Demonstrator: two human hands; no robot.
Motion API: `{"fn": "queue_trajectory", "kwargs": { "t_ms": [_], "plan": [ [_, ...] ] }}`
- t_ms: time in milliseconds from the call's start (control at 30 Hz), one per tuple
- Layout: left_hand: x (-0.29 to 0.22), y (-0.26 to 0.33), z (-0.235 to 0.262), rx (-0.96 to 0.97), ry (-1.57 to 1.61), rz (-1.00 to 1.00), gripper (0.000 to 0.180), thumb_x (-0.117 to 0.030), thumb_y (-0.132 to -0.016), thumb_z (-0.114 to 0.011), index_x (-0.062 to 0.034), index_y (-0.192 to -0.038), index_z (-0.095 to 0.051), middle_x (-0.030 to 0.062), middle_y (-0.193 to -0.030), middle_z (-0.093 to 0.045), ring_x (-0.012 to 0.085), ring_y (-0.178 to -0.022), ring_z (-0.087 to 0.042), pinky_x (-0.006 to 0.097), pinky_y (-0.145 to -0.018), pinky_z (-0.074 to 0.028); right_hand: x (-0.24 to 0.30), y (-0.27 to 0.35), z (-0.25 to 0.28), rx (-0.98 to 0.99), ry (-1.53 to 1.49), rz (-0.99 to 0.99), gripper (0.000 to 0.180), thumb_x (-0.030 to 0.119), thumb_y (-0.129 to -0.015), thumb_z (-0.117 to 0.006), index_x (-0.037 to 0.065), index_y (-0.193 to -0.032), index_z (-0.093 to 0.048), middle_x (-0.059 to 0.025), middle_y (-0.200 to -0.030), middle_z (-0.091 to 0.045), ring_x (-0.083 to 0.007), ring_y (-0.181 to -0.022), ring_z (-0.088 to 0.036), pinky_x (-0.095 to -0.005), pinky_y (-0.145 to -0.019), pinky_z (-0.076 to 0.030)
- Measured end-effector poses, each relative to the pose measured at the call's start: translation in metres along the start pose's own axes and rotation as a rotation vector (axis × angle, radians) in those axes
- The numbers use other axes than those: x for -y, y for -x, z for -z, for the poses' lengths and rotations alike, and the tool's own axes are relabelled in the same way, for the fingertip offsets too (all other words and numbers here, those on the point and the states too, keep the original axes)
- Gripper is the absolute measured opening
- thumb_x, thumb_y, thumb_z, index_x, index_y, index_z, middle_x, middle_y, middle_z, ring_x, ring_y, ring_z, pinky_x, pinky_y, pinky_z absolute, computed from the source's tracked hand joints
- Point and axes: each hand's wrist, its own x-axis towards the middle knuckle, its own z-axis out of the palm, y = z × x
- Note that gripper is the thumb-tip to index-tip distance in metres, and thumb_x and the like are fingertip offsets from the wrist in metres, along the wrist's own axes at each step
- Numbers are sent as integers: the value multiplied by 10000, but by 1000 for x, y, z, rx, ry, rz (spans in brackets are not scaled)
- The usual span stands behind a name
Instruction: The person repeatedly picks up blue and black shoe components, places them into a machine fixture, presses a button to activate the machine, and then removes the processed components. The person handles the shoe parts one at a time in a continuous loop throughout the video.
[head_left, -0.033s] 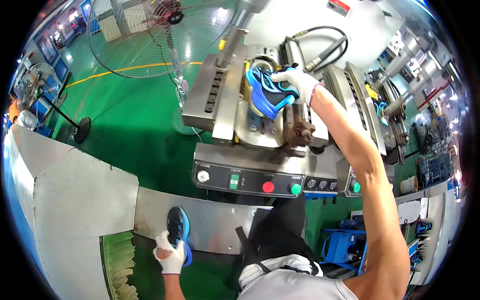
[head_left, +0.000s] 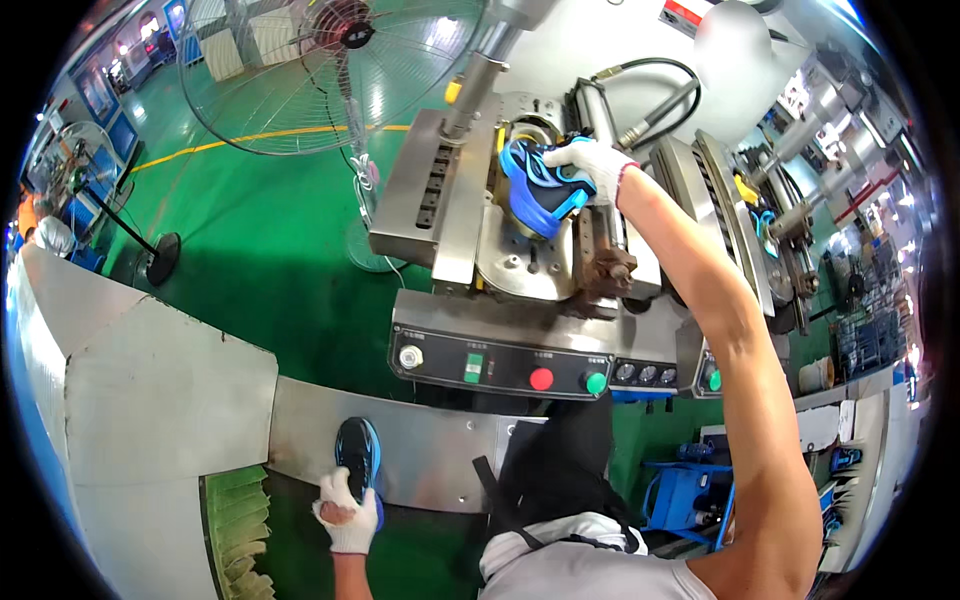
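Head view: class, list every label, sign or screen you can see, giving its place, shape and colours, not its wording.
Green label: small upright rectangle, green and white, on the dark control panel left of the red button.
Red sign: tilted red strip with white edge, on the wall at the top edge.
No screens or packages can be made out.

Place: a shoe factory floor.
Floor: green-painted (head_left: 260, 250), with a yellow line (head_left: 230, 142).
Machinery: a steel press (head_left: 520, 260) with push buttons (head_left: 541, 379) and hoses (head_left: 650, 100).
Cooling: a big pedestal fan (head_left: 330, 60).
Goods: blue shoes (head_left: 540, 185).
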Motion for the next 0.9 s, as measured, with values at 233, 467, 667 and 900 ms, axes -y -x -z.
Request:
{"fn": "queue_trajectory", "kwargs": {
  "t_ms": [233,467,667,900],
  "plan": [
    [24,-3,-28,13,223,23,628,-137,-771,-855,-44,-1318,-561,228,-1372,-529,447,-1193,-591,529,-986,-507,-52,-92,-38,-449,1290,193,430,313,-800,-766,22,-1115,-787,-226,-1227,-742,-380,-1161,-714,-420,-968,-560],
    [18,-15,-40,-12,262,78,599,-76,-833,-786,-19,-1357,-502,213,-1460,-490,435,-1313,-534,508,-1088,-458,-52,-100,-62,-644,969,93,483,285,-759,-682,-10,-1133,-765,-274,-1198,-729,-400,-1162,-705,-429,-987,-550],
    [-39,-34,-52,-99,338,220,634,-92,-850,-799,-29,-1398,-487,214,-1427,-491,405,-1340,-506,491,-1132,-421,-41,-63,-24,-347,641,113,522,377,-799,-786,-18,-1140,-771,-189,-1139,-768,-269,-1023,-734,-386,-900,-569],
    [-6,-8,-33,17,169,-136,610,-206,-864,-816,-81,-1403,-559,168,-1413,-539,387,-1294,-551,516,-1083,-448,-110,198,-100,-46,739,712,774,368,-941,-699,-56,-1529,-427,-309,-1525,-497,-428,-1448,-473,-453,-1218,-383]
  ]
}}
